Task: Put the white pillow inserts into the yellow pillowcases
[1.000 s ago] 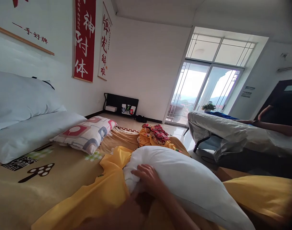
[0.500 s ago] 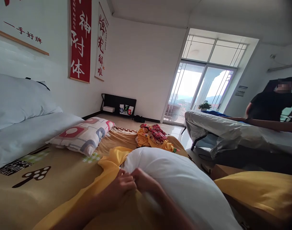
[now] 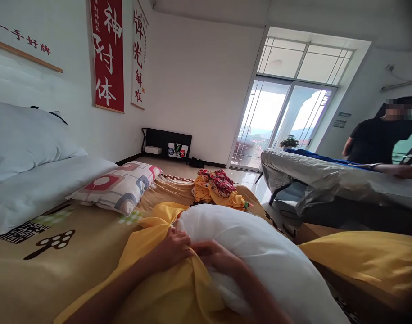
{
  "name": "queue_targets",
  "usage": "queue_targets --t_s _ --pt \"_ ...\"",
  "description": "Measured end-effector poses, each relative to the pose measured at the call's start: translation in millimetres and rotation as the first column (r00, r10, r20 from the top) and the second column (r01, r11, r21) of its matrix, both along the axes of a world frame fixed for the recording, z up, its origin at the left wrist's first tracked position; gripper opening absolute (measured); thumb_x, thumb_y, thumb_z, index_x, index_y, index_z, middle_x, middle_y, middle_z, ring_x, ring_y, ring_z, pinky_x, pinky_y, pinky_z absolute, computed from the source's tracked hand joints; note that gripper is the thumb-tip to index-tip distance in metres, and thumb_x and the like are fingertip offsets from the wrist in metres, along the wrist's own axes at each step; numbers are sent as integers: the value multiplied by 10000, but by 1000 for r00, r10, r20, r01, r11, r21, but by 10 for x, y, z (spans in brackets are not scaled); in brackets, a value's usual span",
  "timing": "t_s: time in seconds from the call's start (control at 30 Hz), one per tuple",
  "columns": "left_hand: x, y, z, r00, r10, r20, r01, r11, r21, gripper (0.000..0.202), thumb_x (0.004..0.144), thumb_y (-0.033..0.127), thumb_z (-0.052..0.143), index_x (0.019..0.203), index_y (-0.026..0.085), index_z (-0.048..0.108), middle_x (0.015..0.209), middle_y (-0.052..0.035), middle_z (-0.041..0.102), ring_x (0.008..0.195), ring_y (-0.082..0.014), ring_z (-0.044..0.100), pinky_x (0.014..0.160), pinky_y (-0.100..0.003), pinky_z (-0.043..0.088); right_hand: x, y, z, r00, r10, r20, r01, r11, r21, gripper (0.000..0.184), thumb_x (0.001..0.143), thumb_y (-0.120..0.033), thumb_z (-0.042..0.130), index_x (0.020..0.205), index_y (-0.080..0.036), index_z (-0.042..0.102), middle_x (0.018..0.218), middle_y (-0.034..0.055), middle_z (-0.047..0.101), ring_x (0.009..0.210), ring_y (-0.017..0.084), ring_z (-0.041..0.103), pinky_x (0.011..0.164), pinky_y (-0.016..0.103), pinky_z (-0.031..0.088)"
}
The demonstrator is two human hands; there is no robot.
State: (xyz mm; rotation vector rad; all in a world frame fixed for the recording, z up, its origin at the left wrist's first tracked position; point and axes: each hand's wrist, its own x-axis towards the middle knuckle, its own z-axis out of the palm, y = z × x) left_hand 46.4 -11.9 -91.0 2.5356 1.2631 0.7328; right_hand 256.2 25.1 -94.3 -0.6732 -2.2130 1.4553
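Note:
A plump white pillow (image 3: 260, 252) lies on the bed in front of me, its left end partly inside a yellow pillowcase (image 3: 158, 292). My left hand (image 3: 174, 247) is closed on the pillowcase's edge, beside the pillow's left side. Close to its right, almost touching it, my right hand (image 3: 216, 255) has curled fingers on the same cloth edge, against the white pillow. The fingertips of both hands are partly hidden in the fabric.
A patterned pillow (image 3: 118, 186) and white pillows (image 3: 40, 144) lie to the left. Crumpled yellow and red cloth (image 3: 215, 189) sits beyond. At right are a yellow pillow (image 3: 364, 261), a plastic-covered mattress (image 3: 327, 175) and a person (image 3: 378, 139).
My hands have moved slightly apart, and the right one's fingers have loosened from a tight fist. More yellow cloth now lies raised beneath my hands. The person at right stands more upright.

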Motion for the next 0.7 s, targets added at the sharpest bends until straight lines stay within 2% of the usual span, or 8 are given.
queue_targets --t_s 0.1,0.17,0.23,0.3,0.4,0.5,0.6,0.7 --pt "-257 26 -91 1000 -10 -2 9 994 -110 182 886 396 549 901 218 582 918 23 639 867 -160 544 902 -315 288 172 -154 247 992 -117 37 115 992 49 432 883 -437 510 1191 -157 624 1087 116 688 1017 235 639 936 430 483" --pt "-337 20 -119 998 -46 -47 40 990 -136 213 825 423 626 875 219 591 924 26 622 881 -163 542 896 -309 297 292 -334 376 963 -188 194 115 936 334 440 809 -315 590 1236 -211 610 1261 119 614 1169 262 558 1021 467 414" --pt "-341 -7 -104 993 -69 -94 60 993 -104 213 796 413 661 804 210 595 940 22 600 904 -165 542 894 -309 305 392 -494 389 885 -297 358 8 779 627 679 711 -179 655 1360 -299 499 1465 97 429 1347 310 370 1096 544 289" --pt "-285 -59 -54 984 -118 -132 114 993 -38 218 795 376 663 708 195 577 932 19 602 927 -168 545 899 -314 312 461 -557 254 784 -438 439 -94 616 782 910 650 -94 678 1455 -348 338 1550 93 275 1409 360 227 1097 613 220" --pt "-114 -182 15 940 -257 -225 265 964 6 274 794 350 650 617 182 526 797 26 642 857 -158 586 903 -326 347 496 -440 -100 717 -574 395 -155 421 894 892 700 -51 639 1472 -340 297 1464 118 418 1313 352 388 1047 584 304" --pt "155 -316 8 810 -323 -489 345 937 -47 172 759 336 664 703 193 588 675 6 673 675 -176 624 835 -357 424 434 -207 -268 770 -555 316 -189 276 943 616 801 -47 559 1355 -306 489 1155 77 643 1051 249 571 995 470 370" --pt "470 -387 -7 723 -327 -609 411 912 -2 132 764 262 635 875 191 648 721 -22 707 638 -201 638 755 -354 461 266 -18 -57 818 -510 265 -173 221 960 445 832 -45 526 1208 -265 618 959 49 668 914 207 584 939 406 397" --pt "708 -347 92 817 -326 -477 434 890 136 127 805 222 588 914 200 649 808 -26 716 727 -195 652 713 -307 455 48 67 231 841 -495 217 -84 276 957 426 841 -38 510 1165 -274 653 865 14 655 848 176 575 867 353 412"
